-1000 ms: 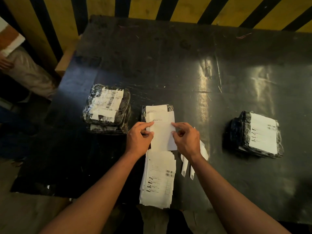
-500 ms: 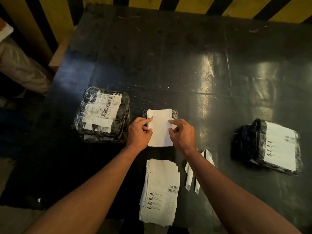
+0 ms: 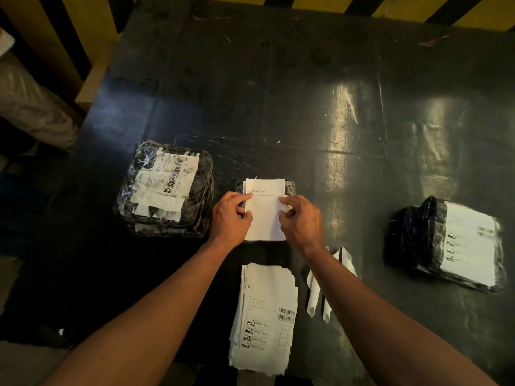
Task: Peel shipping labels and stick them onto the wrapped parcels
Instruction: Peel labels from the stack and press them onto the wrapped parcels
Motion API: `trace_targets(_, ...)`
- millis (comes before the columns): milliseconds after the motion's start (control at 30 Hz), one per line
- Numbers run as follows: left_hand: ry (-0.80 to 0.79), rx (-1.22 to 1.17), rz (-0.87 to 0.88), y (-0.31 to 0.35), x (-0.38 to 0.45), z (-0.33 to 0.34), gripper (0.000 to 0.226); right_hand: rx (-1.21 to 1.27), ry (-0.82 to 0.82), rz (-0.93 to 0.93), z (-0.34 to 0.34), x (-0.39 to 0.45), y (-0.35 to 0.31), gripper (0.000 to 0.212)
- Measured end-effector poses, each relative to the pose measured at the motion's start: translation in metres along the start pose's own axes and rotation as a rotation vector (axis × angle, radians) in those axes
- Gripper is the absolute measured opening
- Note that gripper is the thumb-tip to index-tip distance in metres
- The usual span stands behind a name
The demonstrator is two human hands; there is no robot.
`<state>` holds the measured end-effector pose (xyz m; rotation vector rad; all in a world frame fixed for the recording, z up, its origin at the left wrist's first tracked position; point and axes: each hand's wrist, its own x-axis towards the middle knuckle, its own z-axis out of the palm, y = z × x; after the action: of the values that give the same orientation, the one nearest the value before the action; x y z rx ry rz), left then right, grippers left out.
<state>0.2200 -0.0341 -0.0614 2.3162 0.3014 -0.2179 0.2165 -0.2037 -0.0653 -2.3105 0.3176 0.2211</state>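
- Yellow-and-black diagonal hazard stripes point(image 3: 92, 20) ran along the wall behind and to the left of the scene.
- Below them lay a dark, glossy, scratched worktop point(image 3: 306, 107), catching pale light reflections towards its right half.
- On the left of the worktop sat a large black wrapped parcel point(image 3: 164, 190), several barcode labels showing under its clear film.
- On the right, well apart, lay another black parcel point(image 3: 443, 243) with one white label across its top; it was blurred.
- At the near edge rested a fanned stack of printed label sheets point(image 3: 264, 316).
- Just beside the stack lay curled white backing strips point(image 3: 317, 291), partly under the right forearm.
- Between the two big parcels sat a small parcel point(image 3: 291, 186), almost hidden by a white shipping label point(image 3: 264, 215) lying on it.
- The left hand point(image 3: 230, 218) pinched the label's left edge with curled fingers.
- The right hand point(image 3: 302, 221) pinched its right edge likewise.
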Motion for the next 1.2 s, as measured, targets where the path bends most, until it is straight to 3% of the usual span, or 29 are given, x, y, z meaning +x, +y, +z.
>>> trace_targets(333, -0.038, 0.112, 0.015, -0.001, 0.001, 0.001, 0.054, -0.16, -0.084, -0.115, 0.002, 0.001, -0.002, 0.043)
trace_targets(467, 0.008, 0.184, -0.045, -0.01, -0.001, 0.0, 0.054, -0.206, -0.009, -0.091, 0.0, 0.0, 0.003, 0.044)
trace_targets(600, -0.006, 0.312, 0.166, -0.017, -0.012, -0.001, 0.048, -0.435, 0.017, -0.282, -0.001, -0.007, 0.011, 0.041)
trace_targets(767, -0.076, 0.424, 0.281, -0.024, -0.02, -0.001, 0.05, -0.6, -0.229, -0.531, 0.003, -0.009, 0.019, 0.069)
trace_targets(933, -0.194, 0.565, 0.324, -0.022, -0.018, -0.002, 0.057, -0.781, -0.394, -0.519, 0.003, 0.015, 0.002, 0.084)
trace_targets(1100, -0.21, 0.636, 0.316, -0.021, -0.019, 0.001, 0.06, -0.821, -0.464, -0.507, 0.007, 0.033, -0.005, 0.101)
trace_targets(1200, -0.174, 0.582, 0.319, -0.023, -0.02, 0.002, 0.059, -0.83, -0.456, -0.497, 0.005, 0.033, 0.0, 0.099)
